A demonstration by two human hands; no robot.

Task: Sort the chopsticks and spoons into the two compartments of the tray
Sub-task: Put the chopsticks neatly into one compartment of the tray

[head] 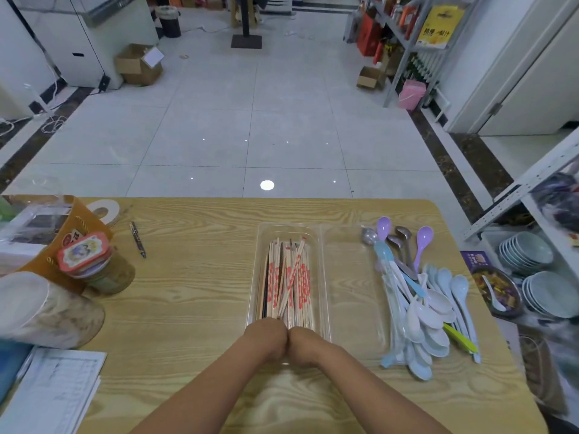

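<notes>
Chopsticks (pixel 289 277) fill the left compartment of a clear tray (pixel 288 226) on a wooden surface (pixel 194 292). Its right compartment lies bare, and the spoons (pixel 429 308) are heaped just beside it. Our left hand (pixel 266 335) and right hand (pixel 302 341) meet at the tray's near end. The fingers are hidden, so we cannot tell whether they clutch anything. A careless push here could slide the tray or spill chopsticks over the divider.

- Pale tiled floor (pixel 219 120) with dark border strips and a round light glare (pixel 267 185).
- Wooden table (pixel 194 277) in front.
- Metal shelves (pixel 404 42) on the right, white door (pixel 532 73) beside them.
- Cardboard box (pixel 138 65) on the left.
</notes>
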